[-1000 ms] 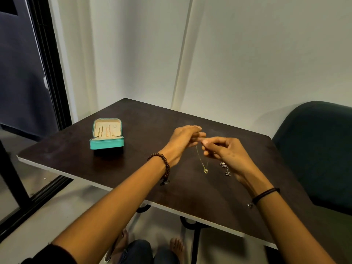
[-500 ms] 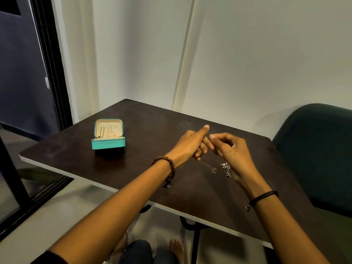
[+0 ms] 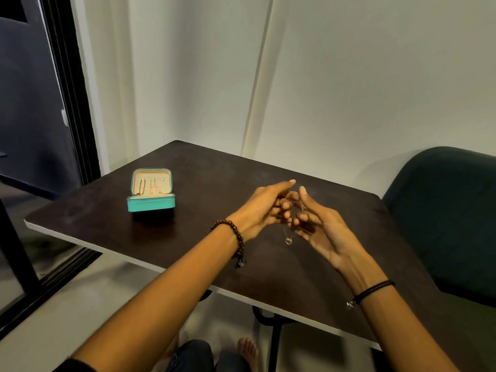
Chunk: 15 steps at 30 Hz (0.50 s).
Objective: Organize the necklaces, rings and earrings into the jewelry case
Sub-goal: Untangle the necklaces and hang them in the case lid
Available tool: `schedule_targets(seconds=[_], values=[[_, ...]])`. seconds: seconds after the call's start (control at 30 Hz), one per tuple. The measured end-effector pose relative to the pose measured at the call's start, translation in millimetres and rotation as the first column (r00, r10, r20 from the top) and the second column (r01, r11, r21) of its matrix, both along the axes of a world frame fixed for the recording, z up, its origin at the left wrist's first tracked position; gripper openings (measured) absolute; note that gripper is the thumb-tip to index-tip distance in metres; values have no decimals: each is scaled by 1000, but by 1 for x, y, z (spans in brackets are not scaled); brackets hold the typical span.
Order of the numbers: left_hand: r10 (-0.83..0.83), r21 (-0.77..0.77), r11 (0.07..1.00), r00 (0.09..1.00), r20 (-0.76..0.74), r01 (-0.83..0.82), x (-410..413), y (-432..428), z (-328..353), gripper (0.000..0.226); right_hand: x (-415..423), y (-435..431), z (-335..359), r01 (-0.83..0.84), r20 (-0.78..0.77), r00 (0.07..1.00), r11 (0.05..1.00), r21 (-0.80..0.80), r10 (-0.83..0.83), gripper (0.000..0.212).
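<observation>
1. Your left hand (image 3: 264,210) and right hand (image 3: 322,229) meet above the table (image 3: 188,237), tips almost touching. Each has its lower fingers curled on the necklace (image 3: 292,195) and its forefinger straight.
2. The necklace is a fine gold chain, bunched in the gap between your hands. Its pendant (image 3: 288,240) dangles just below them and seems to hang clear of the table.
3. Two hands on so thin a chain looks deliberate: you seem to be gathering the slack so it cannot knot or trail.
4. Blur hides which fingers do the pinching, so I cannot tell how firm either hold is.
5. The case (image 3: 150,204) sits well apart to your left, with its lid up and its lining turned toward you for an easy reach. Gold pieces (image 3: 150,185) already hang there.
6. Next comes the carry across to the case, I judge. Mind the swinging pendant, since it could snag on the case rim.
</observation>
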State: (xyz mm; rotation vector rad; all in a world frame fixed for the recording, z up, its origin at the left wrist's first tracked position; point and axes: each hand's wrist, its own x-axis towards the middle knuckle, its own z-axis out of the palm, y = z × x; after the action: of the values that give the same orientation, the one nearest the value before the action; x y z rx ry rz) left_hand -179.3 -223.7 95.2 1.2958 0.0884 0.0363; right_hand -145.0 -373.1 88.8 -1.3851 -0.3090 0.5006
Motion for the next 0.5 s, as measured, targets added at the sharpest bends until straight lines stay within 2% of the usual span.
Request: schedule_targets(seconds=[0.1, 0.2, 0.37, 0.43, 0.5], values=[[-8, -114, 994, 1000, -7, 7, 0, 6, 2, 30, -5, -2, -6, 13, -39, 999, 999, 48, -11, 44], [-15, -155, 988, 1000, -5, 14, 0, 8, 2, 27, -8, -1, -8, 36, -40, 999, 998, 43, -35, 41], [4, -204, 979, 1000, 6, -3, -1, 7, 1, 23, -12, 2, -6, 14, 81, 997, 999, -41, -10, 40], [1, -193, 981, 1000, 9, 1, -1, 6, 2, 25, -14, 2, -6, -9, 111, 994, 1000, -28, 12, 36], [-2, -92, 996, 1000, 12, 3, -2, 6, 1, 33, -16, 4, -4, -30, 126, 992, 999, 20, 27, 27]])
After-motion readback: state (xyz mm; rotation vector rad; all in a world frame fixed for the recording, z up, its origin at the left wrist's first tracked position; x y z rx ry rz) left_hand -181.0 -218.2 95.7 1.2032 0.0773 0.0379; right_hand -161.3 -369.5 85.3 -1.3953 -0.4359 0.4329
